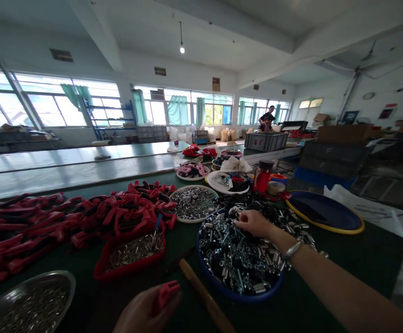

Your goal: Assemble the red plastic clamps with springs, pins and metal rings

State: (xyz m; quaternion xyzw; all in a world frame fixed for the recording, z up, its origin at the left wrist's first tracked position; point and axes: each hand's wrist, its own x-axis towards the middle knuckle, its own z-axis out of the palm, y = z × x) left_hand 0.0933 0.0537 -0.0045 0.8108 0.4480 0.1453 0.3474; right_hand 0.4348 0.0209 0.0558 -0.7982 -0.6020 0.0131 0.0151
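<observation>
My right hand (253, 223) rests with its fingertips on a heap of steel springs, nuts and bolts in a blue-rimmed tray (238, 294); I cannot tell whether it holds a piece. My left hand (142, 312) at the bottom edge grips a red plastic clamp handle (164, 296). Just left of the tray lies a wooden-handled tool (204, 296). A large heap of red clamp handles (65, 217) spreads across the left. Between them and my left hand sits a red tray (128, 269) of metal pins. A white plate (187, 220) of steel rings stands behind the blue tray.
A steel bowl (45, 274) of small metal parts sits at lower left. A yellow-rimmed blue tray (326, 232) lies to the right. Further plates and a red bottle (261, 179) stand beyond. A seated person (266, 126) works far back by a grey crate (265, 141).
</observation>
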